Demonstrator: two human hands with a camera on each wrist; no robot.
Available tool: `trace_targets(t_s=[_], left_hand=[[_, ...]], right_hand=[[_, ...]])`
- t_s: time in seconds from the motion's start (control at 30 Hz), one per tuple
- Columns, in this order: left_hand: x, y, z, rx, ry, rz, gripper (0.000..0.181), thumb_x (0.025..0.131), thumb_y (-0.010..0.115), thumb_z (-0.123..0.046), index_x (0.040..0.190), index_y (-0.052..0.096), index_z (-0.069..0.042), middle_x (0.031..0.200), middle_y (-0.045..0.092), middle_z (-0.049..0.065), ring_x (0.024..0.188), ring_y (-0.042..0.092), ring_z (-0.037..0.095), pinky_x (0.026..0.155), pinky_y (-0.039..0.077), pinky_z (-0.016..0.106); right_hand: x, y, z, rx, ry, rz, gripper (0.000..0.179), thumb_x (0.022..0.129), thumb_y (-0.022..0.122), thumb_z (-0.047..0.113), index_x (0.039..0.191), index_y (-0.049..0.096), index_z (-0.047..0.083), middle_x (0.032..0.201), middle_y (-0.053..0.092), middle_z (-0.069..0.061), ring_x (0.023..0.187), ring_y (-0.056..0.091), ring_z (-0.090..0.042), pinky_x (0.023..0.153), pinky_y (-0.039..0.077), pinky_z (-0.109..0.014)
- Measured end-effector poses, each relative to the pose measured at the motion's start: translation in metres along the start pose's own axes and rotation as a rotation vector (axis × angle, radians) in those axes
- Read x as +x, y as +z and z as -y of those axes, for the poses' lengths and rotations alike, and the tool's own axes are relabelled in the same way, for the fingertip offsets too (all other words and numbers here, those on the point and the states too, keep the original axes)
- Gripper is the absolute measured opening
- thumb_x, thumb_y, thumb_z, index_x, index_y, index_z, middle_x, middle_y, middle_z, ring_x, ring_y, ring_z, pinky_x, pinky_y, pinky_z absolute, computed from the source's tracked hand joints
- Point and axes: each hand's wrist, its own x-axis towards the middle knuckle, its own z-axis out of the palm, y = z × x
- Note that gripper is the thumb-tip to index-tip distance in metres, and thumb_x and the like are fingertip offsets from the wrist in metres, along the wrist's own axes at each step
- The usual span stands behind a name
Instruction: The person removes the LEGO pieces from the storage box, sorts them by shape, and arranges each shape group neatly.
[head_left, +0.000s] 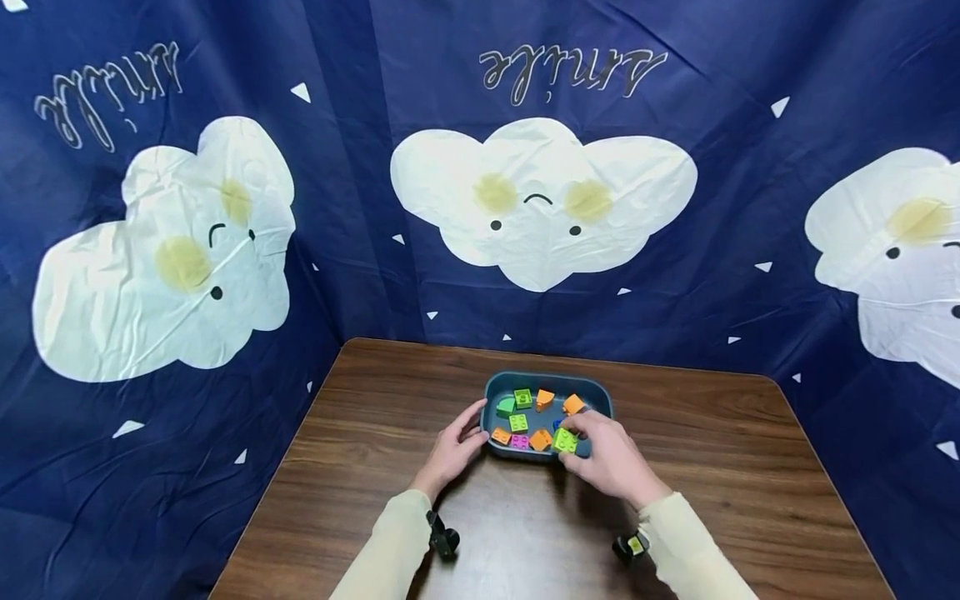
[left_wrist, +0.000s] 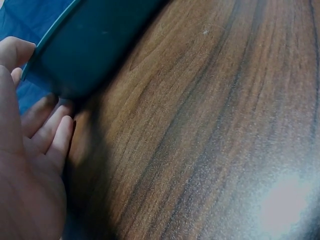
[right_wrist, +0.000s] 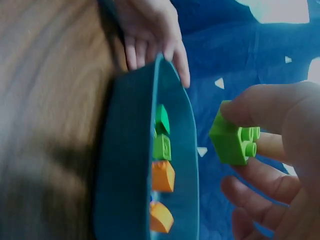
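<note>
My right hand [head_left: 609, 454] pinches a lime green toy building block [head_left: 566, 441] between thumb and fingers, over the near right part of a dark teal tray [head_left: 600, 392]. In the right wrist view the block [right_wrist: 230, 140] is held above the rim, its round studs facing the palm. My left hand [head_left: 453, 450] rests against the tray's left end, fingers fairly straight along its outer wall and one digit at the rim [left_wrist: 47, 37]. Inside the tray lie lime green blocks [head_left: 518, 422], a green curved block [head_left: 506, 406], a magenta block [head_left: 520, 442] and several orange blocks [head_left: 541, 440].
The tray stands on a brown wood-grain table [head_left: 405, 383], toward its far edge. A dark blue curtain [head_left: 345, 275] with white clouds hangs behind and at both sides. Small black cameras [head_left: 444, 540] are strapped at both wrists. Part of a blue block [head_left: 557, 424] shows beside the right fingers.
</note>
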Motion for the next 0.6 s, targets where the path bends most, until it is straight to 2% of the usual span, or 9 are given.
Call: trace_targets(t_s=[0.17,0.27,0.47,0.6], left_hand=[[0.000,-0.003,-0.002,0.017,-0.018,0.006,0.057,0.104,0.066,-0.024,0.158,0.049,-0.033,0.162,0.047,0.013,0.137,0.060,0.031,0.113,0.049,0.046],[0.000,-0.004,-0.003,0.020,-0.011,0.007,0.057,0.105,0.065,-0.023,0.159,0.048,-0.032,0.161,0.048,0.015,0.137,0.059,0.031,0.112,0.050,0.046],[0.001,-0.003,-0.003,-0.002,0.008,0.013,0.059,0.104,0.067,-0.020,0.159,0.048,-0.031,0.158,0.051,0.015,0.136,0.060,0.030,0.112,0.050,0.044],[-0.001,-0.001,-0.002,-0.011,0.013,0.002,0.059,0.103,0.068,-0.018,0.158,0.049,-0.030,0.157,0.052,0.016,0.136,0.060,0.032,0.113,0.049,0.047]], right_hand=[[-0.006,0.021,0.012,0.021,-0.102,0.022,0.038,0.086,0.087,0.020,0.121,0.074,0.012,0.113,0.069,0.003,0.099,0.067,-0.017,0.085,0.060,-0.036],[-0.008,0.038,0.016,0.048,-0.160,0.049,0.038,0.086,0.086,0.018,0.121,0.074,0.008,0.113,0.070,0.000,0.100,0.066,-0.017,0.085,0.059,-0.036],[-0.008,0.079,0.015,0.093,-0.180,0.123,0.037,0.088,0.084,0.016,0.122,0.073,0.008,0.115,0.070,-0.001,0.097,0.066,-0.016,0.081,0.058,-0.031],[-0.007,0.105,0.011,0.114,-0.204,0.135,0.037,0.087,0.084,0.014,0.121,0.072,0.005,0.110,0.070,-0.002,0.091,0.064,-0.013,0.077,0.056,-0.027]])
